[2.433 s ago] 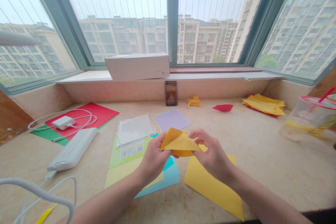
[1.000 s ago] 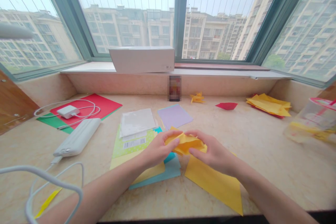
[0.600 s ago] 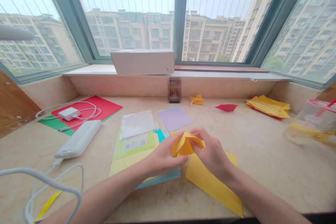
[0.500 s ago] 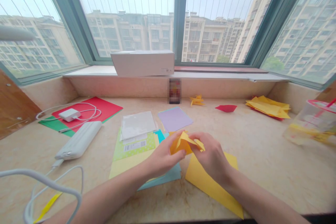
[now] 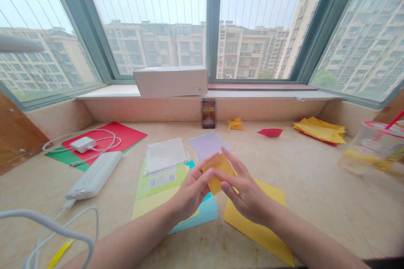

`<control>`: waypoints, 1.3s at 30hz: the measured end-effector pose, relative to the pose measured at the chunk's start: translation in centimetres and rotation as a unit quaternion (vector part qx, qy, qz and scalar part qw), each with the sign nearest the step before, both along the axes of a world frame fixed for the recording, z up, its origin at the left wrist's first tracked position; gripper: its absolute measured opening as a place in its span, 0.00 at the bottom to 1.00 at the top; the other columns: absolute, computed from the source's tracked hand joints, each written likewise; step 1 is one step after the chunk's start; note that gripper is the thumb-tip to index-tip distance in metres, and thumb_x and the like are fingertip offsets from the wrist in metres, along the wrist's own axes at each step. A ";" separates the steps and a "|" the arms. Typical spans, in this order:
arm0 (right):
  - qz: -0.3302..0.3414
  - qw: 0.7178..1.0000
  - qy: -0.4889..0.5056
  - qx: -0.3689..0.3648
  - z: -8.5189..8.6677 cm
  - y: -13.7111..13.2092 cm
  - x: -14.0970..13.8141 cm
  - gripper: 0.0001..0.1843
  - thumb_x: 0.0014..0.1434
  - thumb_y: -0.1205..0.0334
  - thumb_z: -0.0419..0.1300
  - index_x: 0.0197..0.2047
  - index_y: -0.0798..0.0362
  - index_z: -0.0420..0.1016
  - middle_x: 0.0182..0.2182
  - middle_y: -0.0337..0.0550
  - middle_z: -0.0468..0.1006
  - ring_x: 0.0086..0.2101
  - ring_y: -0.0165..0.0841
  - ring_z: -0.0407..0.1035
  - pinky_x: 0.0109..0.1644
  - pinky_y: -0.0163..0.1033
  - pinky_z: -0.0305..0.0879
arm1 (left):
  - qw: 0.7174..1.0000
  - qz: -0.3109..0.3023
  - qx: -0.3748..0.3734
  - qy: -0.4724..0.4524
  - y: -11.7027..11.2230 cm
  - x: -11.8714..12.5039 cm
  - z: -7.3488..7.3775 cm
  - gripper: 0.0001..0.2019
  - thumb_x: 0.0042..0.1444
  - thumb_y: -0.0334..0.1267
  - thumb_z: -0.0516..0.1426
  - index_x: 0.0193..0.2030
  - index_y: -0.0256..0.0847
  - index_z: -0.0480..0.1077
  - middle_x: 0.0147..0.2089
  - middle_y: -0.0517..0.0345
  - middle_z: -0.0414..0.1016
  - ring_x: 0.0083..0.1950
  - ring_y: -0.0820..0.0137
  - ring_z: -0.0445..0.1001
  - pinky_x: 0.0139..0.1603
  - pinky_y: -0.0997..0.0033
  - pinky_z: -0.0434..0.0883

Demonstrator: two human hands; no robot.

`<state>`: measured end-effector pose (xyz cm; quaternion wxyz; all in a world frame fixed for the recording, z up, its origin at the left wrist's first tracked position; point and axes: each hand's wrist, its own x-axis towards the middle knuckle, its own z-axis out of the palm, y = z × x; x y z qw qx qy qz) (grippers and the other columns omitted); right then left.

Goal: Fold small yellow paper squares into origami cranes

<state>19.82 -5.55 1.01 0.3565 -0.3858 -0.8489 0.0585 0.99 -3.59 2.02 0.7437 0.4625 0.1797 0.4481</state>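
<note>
A small folded piece of yellow origami paper (image 5: 217, 183) is held up between both hands, its flat face toward me. My left hand (image 5: 195, 183) grips its left edge, thumb in front and fingers behind. My right hand (image 5: 244, 189) is at its right side, with the index finger laid across the front and another finger along the upper right edge. Beneath the right hand and wrist lies a larger yellow sheet (image 5: 259, 227). Under the left forearm are pale yellow and light blue sheets (image 5: 208, 214) and a green paper packet (image 5: 175, 180).
Purple paper (image 5: 205, 143), a folded yellow figure (image 5: 235, 124) and a red folded piece (image 5: 270, 133) lie farther back. Stacked yellow pieces (image 5: 322, 129) and a clear plastic cup (image 5: 362, 151) stand right. A white power bank (image 5: 96, 176) with cables and red paper (image 5: 126, 132) are left.
The yellow paper, opened out with raised flaps before, is now a flat square. My right fingers have gone from pinching its edge to stretching across its face. The view has tilted slightly upward.
</note>
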 end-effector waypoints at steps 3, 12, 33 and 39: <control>-0.003 0.995 0.100 -0.026 0.0 0.3 -0.2 0.18 0.68 0.63 0.54 0.60 0.46 0.72 0.65 0.51 0.63 0.63 0.44 0.61 0.63 0.53 0.65 | 0.999 0.046 -0.002 0.019 0.2 0.2 0.0 0.24 0.61 0.38 0.61 0.64 0.47 0.67 0.63 0.49 0.72 0.63 0.57 0.71 0.63 0.59 0.68; 0.059 0.985 0.146 -0.063 0.8 0.4 1.0 0.21 0.64 0.64 0.59 0.60 0.48 0.69 0.57 0.51 0.70 0.50 0.38 0.71 0.55 0.47 0.71 | 0.993 0.100 0.008 0.063 0.4 0.1 0.3 0.25 0.59 0.41 0.62 0.62 0.41 0.66 0.58 0.46 0.76 0.54 0.60 0.78 0.53 0.63 0.75; 0.122 0.884 0.349 -0.288 0.8 1.2 1.4 0.09 0.63 0.56 0.63 0.46 0.45 0.81 0.55 0.47 0.68 0.52 0.41 0.70 0.53 0.45 0.72 | 1.000 -0.005 0.019 0.017 0.4 -0.4 -0.6 0.22 0.66 0.50 0.54 0.66 0.55 0.63 0.66 0.50 0.68 0.55 0.57 0.74 0.49 0.54 0.77; 0.129 0.891 0.312 -0.303 0.4 1.2 1.9 0.13 0.64 0.56 0.62 0.51 0.43 0.79 0.59 0.47 0.65 0.54 0.41 0.69 0.54 0.47 0.70 | 0.997 0.031 0.048 0.045 0.8 -0.4 -0.5 0.30 0.64 0.44 0.59 0.70 0.54 0.56 0.59 0.49 0.73 0.49 0.62 0.77 0.45 0.60 0.78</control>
